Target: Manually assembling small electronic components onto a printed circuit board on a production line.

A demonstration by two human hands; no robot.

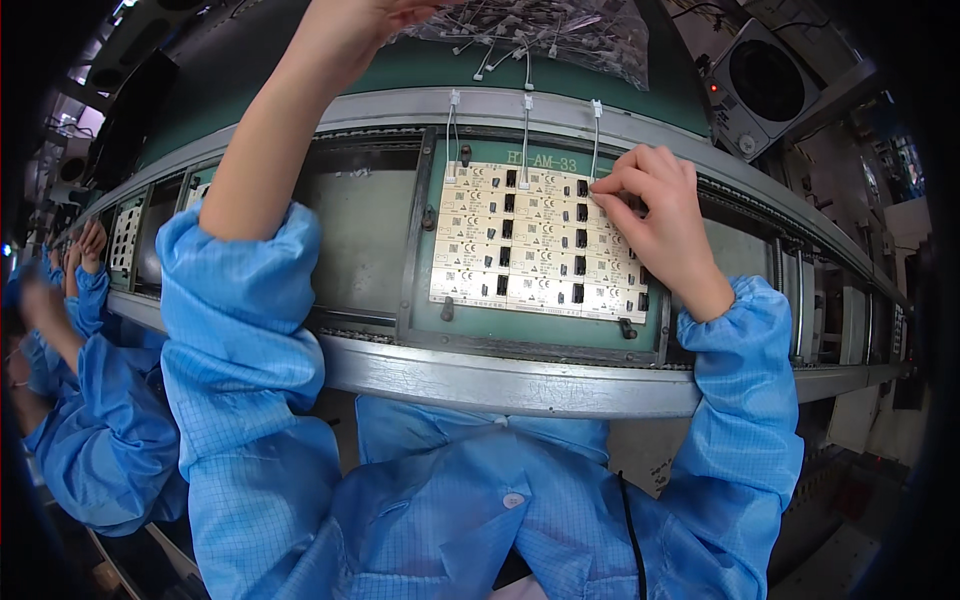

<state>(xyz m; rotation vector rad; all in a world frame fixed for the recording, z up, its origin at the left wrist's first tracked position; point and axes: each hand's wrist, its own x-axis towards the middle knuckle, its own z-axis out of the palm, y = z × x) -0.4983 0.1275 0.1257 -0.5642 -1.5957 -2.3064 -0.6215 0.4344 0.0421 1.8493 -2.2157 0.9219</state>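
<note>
A panel of cream circuit boards with black components lies in a green fixture plate. My right hand is closed at the panel's upper right, thumb and fingertips pinching the lower end of a short white cable. That cable's other white plug rests on the metal rail. Two more white cables, one on the left and one in the middle, run from the rail down to the panel's top row. My left hand reaches to the top edge beside loose cables; its fingers are mostly cut off.
A clear bag of white cables lies on the green surface beyond the metal rail. The near rail runs before my body. A fan-like device stands at the far right. At left, another person's blue sleeve shows.
</note>
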